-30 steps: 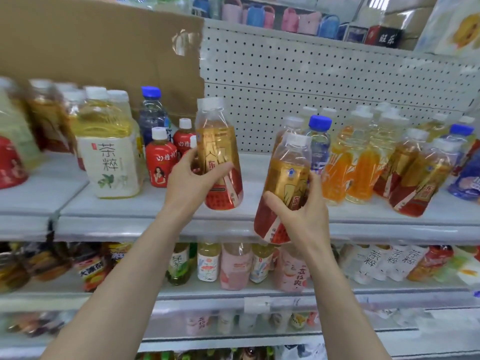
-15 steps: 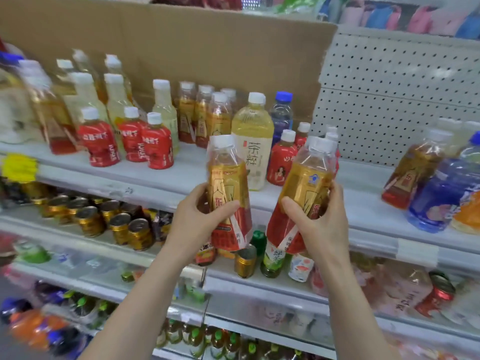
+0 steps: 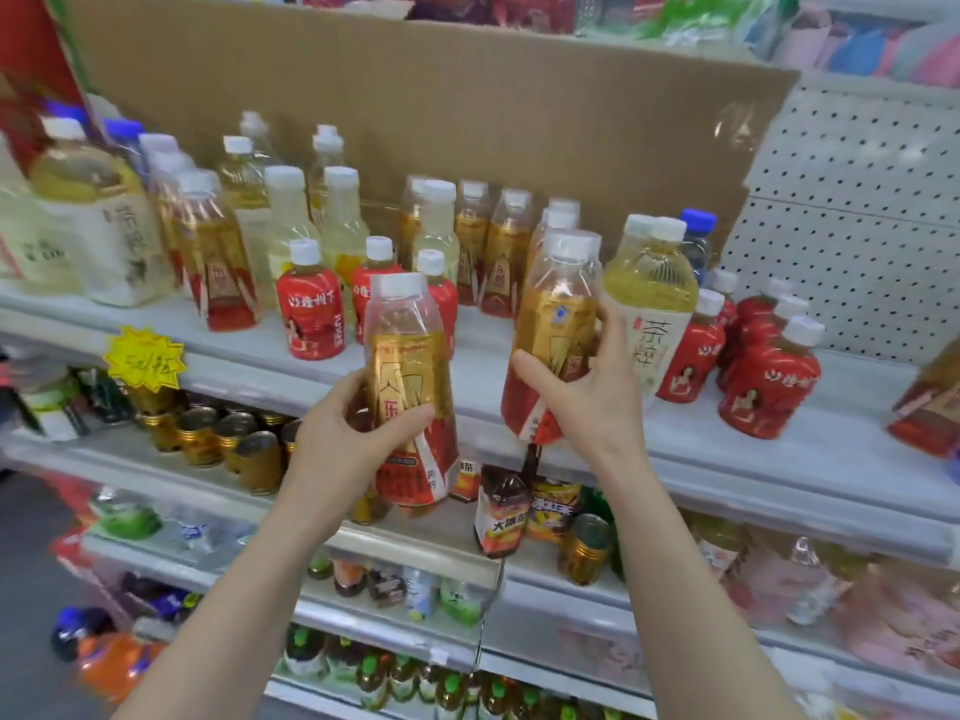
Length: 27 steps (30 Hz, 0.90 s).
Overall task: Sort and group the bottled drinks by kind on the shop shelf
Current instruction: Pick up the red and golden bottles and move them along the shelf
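Fingers (image 3: 350, 392) of the left hand (image 3: 337, 433) curl round one amber tea bottle (image 3: 408, 366), upright, in front of the shelf (image 3: 753, 459) edge; the right hand (image 3: 582, 402) grips a second amber bottle (image 3: 556, 324), tilted, with a pale green tea bottle (image 3: 652, 283) just beyond its fingertips

I've got one tea bottle (image 3: 410, 387) in my left hand (image 3: 337, 433), another tea bottle (image 3: 553, 337) in my right hand (image 3: 587, 402), both in front of the shelf (image 3: 779, 459); cans (image 3: 228, 439) sit one shelf below, on the left.
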Motion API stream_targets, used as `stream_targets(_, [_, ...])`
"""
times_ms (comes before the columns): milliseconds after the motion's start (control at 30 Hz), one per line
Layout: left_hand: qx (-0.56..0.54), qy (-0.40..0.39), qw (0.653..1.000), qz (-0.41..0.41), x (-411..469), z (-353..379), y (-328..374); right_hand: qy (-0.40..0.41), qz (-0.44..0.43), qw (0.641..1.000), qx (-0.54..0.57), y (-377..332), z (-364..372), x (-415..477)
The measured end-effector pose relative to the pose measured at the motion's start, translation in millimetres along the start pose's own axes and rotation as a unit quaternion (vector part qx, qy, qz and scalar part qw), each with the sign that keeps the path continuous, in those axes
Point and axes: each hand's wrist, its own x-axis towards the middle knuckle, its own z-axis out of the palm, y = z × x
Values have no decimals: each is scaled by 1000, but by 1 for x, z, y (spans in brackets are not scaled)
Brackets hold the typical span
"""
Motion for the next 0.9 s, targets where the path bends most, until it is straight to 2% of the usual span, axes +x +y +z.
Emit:
stream_targets(167, [-20,16,1000,14,25,-4,-4,-28,-7,999,-46,7,31,39])
stream_targets(400, [-21,47,998,34,49,-12,-10,-10,-43,993,-107,22,62,69])
stream_targets(533, [-36,52,997,35,54,-16,-12,-22,-32,981,-190,20,67,86])
stream_targets(633, [-23,49,998,35,63,-19,-11,1,-49,976,-210,15,63,102])
stream_targets(767, [-20,38,999,32,75,-22,-9,-7,-71,968,-241,9,74,121])
stream_targets(900, [-5,21,999,25,82,-27,-7,40,-62,961,-268,6,103,137])
